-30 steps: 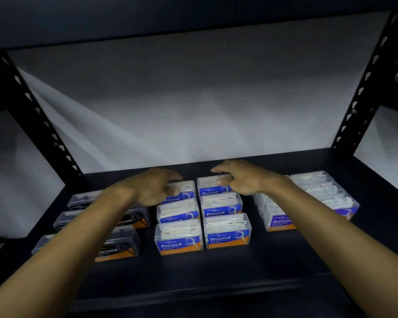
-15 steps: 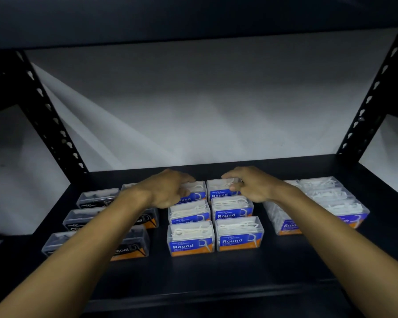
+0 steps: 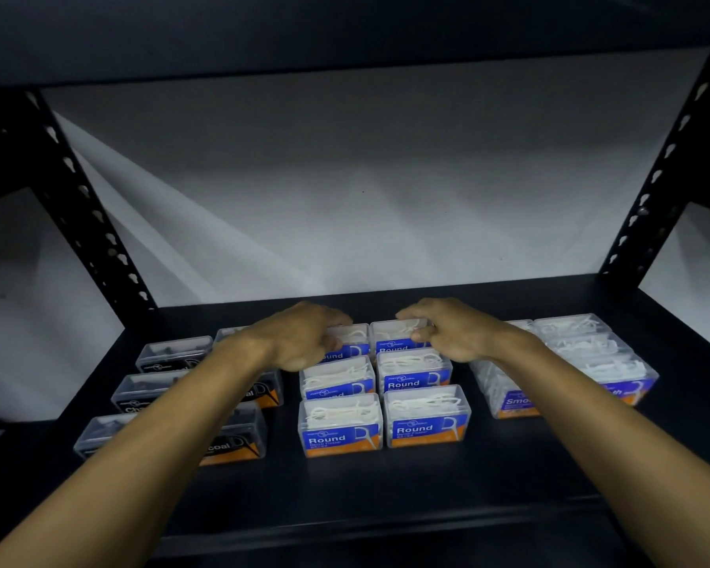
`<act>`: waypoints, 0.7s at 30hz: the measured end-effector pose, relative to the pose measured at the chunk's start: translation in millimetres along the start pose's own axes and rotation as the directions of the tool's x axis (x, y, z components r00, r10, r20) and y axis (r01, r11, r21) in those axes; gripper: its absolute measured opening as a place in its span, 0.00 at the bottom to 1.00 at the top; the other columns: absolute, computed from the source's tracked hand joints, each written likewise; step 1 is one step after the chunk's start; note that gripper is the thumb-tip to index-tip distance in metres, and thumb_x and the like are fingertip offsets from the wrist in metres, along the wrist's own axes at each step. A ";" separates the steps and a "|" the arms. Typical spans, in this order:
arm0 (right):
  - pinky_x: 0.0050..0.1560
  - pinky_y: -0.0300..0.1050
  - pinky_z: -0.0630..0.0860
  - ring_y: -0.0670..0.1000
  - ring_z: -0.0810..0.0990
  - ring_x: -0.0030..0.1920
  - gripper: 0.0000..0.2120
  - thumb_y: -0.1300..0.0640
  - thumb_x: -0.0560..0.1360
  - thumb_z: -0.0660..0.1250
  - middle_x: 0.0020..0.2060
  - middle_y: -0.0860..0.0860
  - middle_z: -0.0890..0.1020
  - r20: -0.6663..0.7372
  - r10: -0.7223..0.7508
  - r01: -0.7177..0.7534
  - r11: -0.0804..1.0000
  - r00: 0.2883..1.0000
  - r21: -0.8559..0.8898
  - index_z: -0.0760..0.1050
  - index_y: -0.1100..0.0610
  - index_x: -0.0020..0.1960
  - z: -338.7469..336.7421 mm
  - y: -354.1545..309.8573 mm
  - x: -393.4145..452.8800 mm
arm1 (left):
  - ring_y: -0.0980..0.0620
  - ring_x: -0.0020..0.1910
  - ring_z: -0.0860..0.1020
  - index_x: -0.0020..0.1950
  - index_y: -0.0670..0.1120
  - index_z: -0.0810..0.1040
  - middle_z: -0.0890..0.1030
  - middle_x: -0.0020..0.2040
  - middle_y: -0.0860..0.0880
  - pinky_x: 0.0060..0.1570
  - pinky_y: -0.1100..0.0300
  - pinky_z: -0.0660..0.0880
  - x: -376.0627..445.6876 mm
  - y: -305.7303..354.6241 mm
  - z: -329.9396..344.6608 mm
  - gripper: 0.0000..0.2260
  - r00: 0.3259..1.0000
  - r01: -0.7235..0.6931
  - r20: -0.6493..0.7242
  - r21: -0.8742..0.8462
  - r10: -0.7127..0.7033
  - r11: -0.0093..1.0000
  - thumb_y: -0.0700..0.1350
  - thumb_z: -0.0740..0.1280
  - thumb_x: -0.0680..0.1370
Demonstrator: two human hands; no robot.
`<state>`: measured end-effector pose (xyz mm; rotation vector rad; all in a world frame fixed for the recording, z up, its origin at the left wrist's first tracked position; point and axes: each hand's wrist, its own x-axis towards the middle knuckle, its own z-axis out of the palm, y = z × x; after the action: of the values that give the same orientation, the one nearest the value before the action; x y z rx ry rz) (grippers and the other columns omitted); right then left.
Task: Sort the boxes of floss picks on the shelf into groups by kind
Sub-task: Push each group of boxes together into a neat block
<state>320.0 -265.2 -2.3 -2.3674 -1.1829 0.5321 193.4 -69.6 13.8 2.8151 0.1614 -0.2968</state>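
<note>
Shelf (image 3: 386,494): dark board between two black perforated uprights; pale wall behind.
Round boxes (image 3: 341,424): six clear boxes with blue-orange labels, two columns of three at shelf centre, sides touching or nearly so.
Charcoal boxes (image 3: 173,354): clear boxes with black labels, grouped at shelf left; partly hidden by the left forearm, count uncertain.
Smooth boxes (image 3: 591,354): clear boxes with white picks, grouped at shelf right, set apart from the Round group; labels partly hidden by the right forearm.
Left hand (image 3: 304,342): palm down on the back-left Round box (image 3: 347,342), fingers curled over its far edge, thumb at the front; grasping it.
Right hand (image 3: 447,332): palm down on the back-right Round box (image 3: 394,336), fingers bent over its top, fingertips on the lid; whether it grips or only rests, cannot tell.
Back boxes: both sit on the shelf, side by side, in line with their columns.
</note>
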 end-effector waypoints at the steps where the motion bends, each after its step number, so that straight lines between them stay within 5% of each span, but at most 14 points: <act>1: 0.58 0.43 0.72 0.50 0.71 0.64 0.22 0.58 0.79 0.61 0.69 0.52 0.70 0.008 0.005 -0.005 1.000 1.000 -0.004 0.65 0.53 0.72 0.0 0.8 0.9 | 0.53 0.69 0.70 0.74 0.50 0.69 0.71 0.73 0.51 0.63 0.58 0.68 0.3 -0.5 0.1 0.20 1.000 0.007 0.003 0.006 -0.007 1.000 0.48 0.64 0.81; 6: 0.68 0.48 0.66 0.50 0.63 0.72 0.25 0.52 0.79 0.61 0.73 0.50 0.64 -0.090 -0.035 0.026 0.995 0.995 -0.099 0.60 0.49 0.74 -1.8 6.1 -4.2 | 0.51 0.74 0.64 0.77 0.52 0.63 0.65 0.76 0.52 0.68 0.56 0.64 -10.9 -2.2 0.1 0.22 0.990 0.024 -0.141 0.109 -0.008 0.994 0.52 0.59 0.82; 10: 0.60 0.43 0.69 0.45 0.67 0.63 0.18 0.49 0.78 0.62 0.62 0.44 0.73 -0.289 -0.268 0.178 0.937 0.919 -0.301 0.71 0.46 0.68 1.9 -4.8 -31.4 | 0.56 0.64 0.73 0.69 0.56 0.72 0.73 0.67 0.56 0.60 0.57 0.72 -35.7 7.5 1.3 0.19 0.971 -0.076 -0.208 0.193 0.116 0.978 0.58 0.61 0.80; 14: 0.54 0.43 0.69 0.43 0.67 0.59 0.18 0.45 0.76 0.63 0.58 0.41 0.73 -0.179 -0.289 0.198 0.894 0.940 -0.401 0.73 0.44 0.65 5.5 -12.6 -44.6 | 0.58 0.57 0.75 0.67 0.58 0.73 0.76 0.63 0.58 0.55 0.56 0.75 -39.2 9.5 -1.4 0.21 0.997 -0.067 -0.015 0.262 0.073 0.963 0.61 0.66 0.76; 21: 0.60 0.45 0.69 0.45 0.68 0.63 0.22 0.47 0.75 0.67 0.62 0.43 0.72 -0.092 -0.197 0.148 0.910 0.976 -0.387 0.71 0.46 0.68 10.4 -10.3 -46.4 | 0.53 0.60 0.75 0.69 0.55 0.72 0.75 0.66 0.54 0.58 0.54 0.74 -36.7 15.6 0.5 0.20 0.996 -0.078 -0.008 0.343 0.086 0.936 0.55 0.67 0.78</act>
<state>281.9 -295.3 1.2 -2.5257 -1.5293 0.0906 159.8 -87.4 25.9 3.1617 -0.0051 -0.2980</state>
